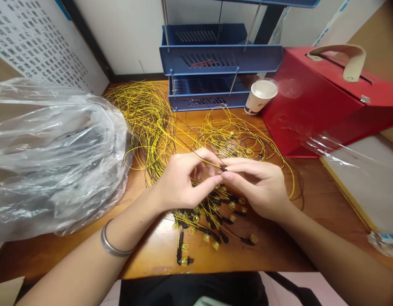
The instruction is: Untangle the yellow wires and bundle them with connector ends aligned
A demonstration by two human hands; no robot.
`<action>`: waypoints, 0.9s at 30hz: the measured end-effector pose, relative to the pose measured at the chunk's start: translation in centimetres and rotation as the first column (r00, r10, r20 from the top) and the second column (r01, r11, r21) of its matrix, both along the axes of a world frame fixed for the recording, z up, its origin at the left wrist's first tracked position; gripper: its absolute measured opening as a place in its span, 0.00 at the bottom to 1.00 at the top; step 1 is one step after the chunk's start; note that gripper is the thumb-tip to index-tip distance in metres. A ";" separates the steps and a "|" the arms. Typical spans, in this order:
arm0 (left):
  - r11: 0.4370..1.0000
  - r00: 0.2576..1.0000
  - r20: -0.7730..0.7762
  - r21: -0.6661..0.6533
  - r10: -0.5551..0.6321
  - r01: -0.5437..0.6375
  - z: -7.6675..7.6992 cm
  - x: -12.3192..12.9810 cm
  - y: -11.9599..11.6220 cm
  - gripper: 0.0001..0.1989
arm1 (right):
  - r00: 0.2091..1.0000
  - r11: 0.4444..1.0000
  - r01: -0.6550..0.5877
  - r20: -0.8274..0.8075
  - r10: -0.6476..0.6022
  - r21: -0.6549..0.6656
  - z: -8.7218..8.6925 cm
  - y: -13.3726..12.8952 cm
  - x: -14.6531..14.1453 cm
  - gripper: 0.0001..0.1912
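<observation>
light: moderate, diffuse | glare: plastic bag (65, 165), red box (292, 106) | corners: stretched, soft

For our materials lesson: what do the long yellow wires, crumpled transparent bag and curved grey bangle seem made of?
Yellow wires: probably plastic-coated, satin; even colour along flexible loops.
Transparent bag: likely plastic film, glossy; see-through creases, bright glints.
Grey bangle: perhaps metal, smooth; faint sheen.

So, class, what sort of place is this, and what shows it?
Probably an office-style desk used as a small wiring bench: heaped yellow and dark wires and black-and-yellow fittings lie on it, with a blue tiered tray rack at the back.
</observation>
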State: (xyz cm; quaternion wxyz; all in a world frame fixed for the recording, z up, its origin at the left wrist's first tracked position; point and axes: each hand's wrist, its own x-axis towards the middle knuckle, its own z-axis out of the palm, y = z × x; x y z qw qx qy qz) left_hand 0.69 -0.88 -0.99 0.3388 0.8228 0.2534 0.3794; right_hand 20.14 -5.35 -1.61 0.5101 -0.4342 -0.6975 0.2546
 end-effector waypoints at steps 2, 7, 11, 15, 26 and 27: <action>1.000 1.000 -0.002 0.017 0.019 -0.018 0.0 0.1 0.0 0.11 | 1.000 0.999 0.008 -0.021 -0.009 -0.037 0.0 -0.1 -0.1 0.05; 0.986 1.000 -0.017 0.166 0.012 -0.009 -0.2 0.4 0.0 0.07 | 0.999 0.998 0.008 -0.042 -0.011 -0.057 0.1 -0.1 0.0 0.07; 0.972 0.998 0.009 0.227 0.057 -0.057 -0.3 0.4 0.2 0.04 | 0.999 0.998 -0.013 -0.044 0.011 -0.055 0.2 -0.2 0.4 0.12; 0.963 0.998 0.035 0.263 0.057 -0.064 -0.5 0.4 0.4 0.04 | 0.999 0.998 -0.039 -0.040 0.037 -0.055 0.3 -0.3 0.7 0.14; 0.981 0.999 -0.034 0.196 0.009 -0.002 0.0 0.2 0.3 0.06 | 0.999 1.000 0.008 -0.031 -0.008 -0.003 0.3 -0.3 0.3 0.08; 0.986 0.997 -0.072 0.166 0.012 0.000 0.1 0.2 0.3 0.07 | 1.000 1.000 -0.004 -0.030 0.005 0.018 0.4 -0.4 0.3 0.08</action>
